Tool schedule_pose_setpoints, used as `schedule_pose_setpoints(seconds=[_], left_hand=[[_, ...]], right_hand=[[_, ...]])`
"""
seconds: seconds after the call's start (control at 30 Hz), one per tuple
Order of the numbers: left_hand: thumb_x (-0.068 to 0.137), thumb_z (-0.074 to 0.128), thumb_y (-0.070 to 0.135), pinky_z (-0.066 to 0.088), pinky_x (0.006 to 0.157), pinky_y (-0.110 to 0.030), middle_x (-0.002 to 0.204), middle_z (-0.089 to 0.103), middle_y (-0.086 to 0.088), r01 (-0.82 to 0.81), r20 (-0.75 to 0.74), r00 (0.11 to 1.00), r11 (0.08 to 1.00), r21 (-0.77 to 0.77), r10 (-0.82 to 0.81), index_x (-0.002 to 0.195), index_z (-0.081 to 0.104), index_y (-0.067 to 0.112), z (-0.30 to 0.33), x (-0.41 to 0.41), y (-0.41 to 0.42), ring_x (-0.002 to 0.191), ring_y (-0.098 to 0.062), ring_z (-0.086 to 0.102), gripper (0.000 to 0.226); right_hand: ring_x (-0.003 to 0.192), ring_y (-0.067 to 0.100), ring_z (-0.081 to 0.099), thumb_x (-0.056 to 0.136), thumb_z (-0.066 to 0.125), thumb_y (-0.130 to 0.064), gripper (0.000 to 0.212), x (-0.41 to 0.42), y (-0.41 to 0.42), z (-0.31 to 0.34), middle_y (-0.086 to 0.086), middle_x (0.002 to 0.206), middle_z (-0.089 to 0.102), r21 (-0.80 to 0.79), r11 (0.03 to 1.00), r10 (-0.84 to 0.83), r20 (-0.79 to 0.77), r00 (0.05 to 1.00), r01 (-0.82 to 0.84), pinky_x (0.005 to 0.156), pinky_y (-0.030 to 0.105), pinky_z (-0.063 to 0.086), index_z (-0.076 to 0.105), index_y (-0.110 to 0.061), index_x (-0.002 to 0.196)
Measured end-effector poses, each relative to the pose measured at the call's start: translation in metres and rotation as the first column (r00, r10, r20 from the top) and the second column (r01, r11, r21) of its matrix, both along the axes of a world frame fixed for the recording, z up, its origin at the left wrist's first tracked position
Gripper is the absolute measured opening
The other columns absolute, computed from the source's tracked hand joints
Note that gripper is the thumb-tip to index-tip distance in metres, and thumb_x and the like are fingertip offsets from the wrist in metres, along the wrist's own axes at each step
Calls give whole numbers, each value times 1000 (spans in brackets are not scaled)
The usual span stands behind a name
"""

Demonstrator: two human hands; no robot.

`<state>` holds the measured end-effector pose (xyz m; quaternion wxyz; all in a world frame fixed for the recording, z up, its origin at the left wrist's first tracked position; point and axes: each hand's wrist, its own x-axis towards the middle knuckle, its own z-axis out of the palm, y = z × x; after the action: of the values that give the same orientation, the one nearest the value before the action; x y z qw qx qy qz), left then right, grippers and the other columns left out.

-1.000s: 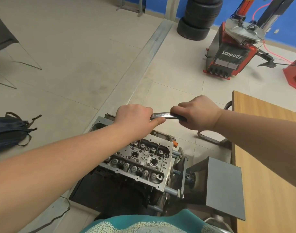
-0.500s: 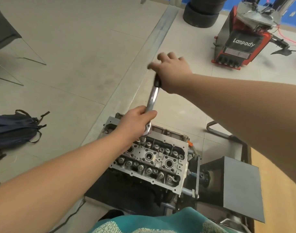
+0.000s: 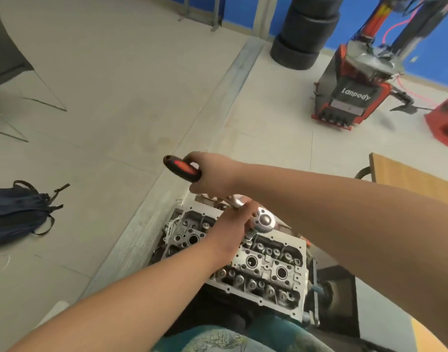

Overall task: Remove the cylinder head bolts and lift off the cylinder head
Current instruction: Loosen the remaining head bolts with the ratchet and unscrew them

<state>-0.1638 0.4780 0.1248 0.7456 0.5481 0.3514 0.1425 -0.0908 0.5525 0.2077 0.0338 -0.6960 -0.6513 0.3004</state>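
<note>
The right hand (image 3: 212, 174) grips the black-and-red handle of the ratchet wrench (image 3: 262, 221), while the left hand (image 3: 234, 222) curls around its shaft beside the chrome head (the socket extension drops into the cylinder head (image 3: 263, 268)). The cylinder head sits on the engine stand (image 3: 337, 301), left of the wooden desk (image 3: 408, 179).

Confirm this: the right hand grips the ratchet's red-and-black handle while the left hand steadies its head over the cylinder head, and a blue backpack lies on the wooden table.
One detail is off. The head view shows the blue backpack lying on the floor at the left, not on the wooden table. The rest holds: the right hand grips the ratchet handle and the left hand steadies its head over the cylinder head.
</note>
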Motion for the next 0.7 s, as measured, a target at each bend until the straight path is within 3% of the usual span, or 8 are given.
schedule_pose_setpoints(seconds=[0.07, 0.17, 0.3, 0.4, 0.5, 0.57, 0.63, 0.7], left_hand=[[89, 74, 41, 48, 107, -36, 105, 74, -10, 172, 109, 979, 985, 24, -173, 101, 65, 15, -9, -5, 3, 111, -23, 70, 30], [88, 82, 26, 49, 109, -30, 125, 75, 12, 400, -25, 915, 892, 211, -404, 127, 65, 29, -18, -17, 17, 121, -4, 68, 44], [95, 79, 30, 51, 96, -28, 115, 75, 25, 448, -166, 894, 813, 372, -417, 121, 73, 43, -23, -15, 34, 106, 9, 67, 30], [95, 79, 31, 49, 84, -26, 103, 75, 32, 427, -167, 903, 790, 440, -395, 106, 73, 53, -22, -9, 41, 94, 12, 67, 25], [94, 81, 32, 50, 83, -25, 100, 76, 33, 416, -130, 904, 772, 480, -407, 104, 71, 62, -22, -1, 43, 91, 11, 69, 33], [95, 81, 28, 46, 78, -15, 99, 75, 36, 425, -112, 893, 734, 529, -436, 102, 69, 70, -23, 5, 42, 91, 13, 68, 44], [94, 81, 25, 45, 77, -14, 98, 75, 36, 415, -106, 893, 710, 569, -437, 107, 72, 64, -27, 8, 39, 91, 13, 68, 42], [94, 80, 22, 48, 78, -19, 96, 78, 27, 382, -75, 906, 728, 569, -417, 110, 77, 52, -33, 8, 39, 88, 5, 71, 34]], right_hand=[[70, 24, 70, 88, 67, -10, 68, 27, -3, 4, 9, 110, 65, 95, 963, -247, -47, 968, 251, 57, 42, 62, 40, -19, 150], [76, 30, 72, 86, 68, -14, 94, 75, -26, 3, 1, 111, 59, 163, 816, -541, -124, 832, 555, 64, 47, 65, 18, -39, 162], [58, 21, 71, 88, 64, -29, 55, 127, -83, -6, -3, 99, 68, 165, 630, -741, -165, 651, 759, 49, 37, 62, 56, -43, 140], [65, 19, 69, 94, 48, -55, 35, 141, -131, -6, -4, 90, 68, 196, 667, -743, 257, 619, 719, 56, 34, 59, 63, -28, 110], [66, 21, 60, 103, 27, -57, 48, 134, -175, -2, 1, 80, 63, 36, 806, -444, 697, 563, 591, 55, 32, 48, 65, -28, 104], [62, 19, 55, 106, 28, -51, 41, 115, -192, 4, 0, 76, 58, -30, 859, -274, 816, 509, 511, 52, 30, 41, 61, -31, 92], [64, 19, 53, 108, 27, -53, 46, 91, -198, 3, 1, 75, 56, -12, 878, -318, 732, 603, 478, 58, 33, 45, 54, -27, 80], [70, 24, 59, 108, 26, -58, 51, 64, -194, 0, 5, 78, 61, -33, 821, -512, 398, 761, 570, 63, 38, 52, 57, -29, 79]])
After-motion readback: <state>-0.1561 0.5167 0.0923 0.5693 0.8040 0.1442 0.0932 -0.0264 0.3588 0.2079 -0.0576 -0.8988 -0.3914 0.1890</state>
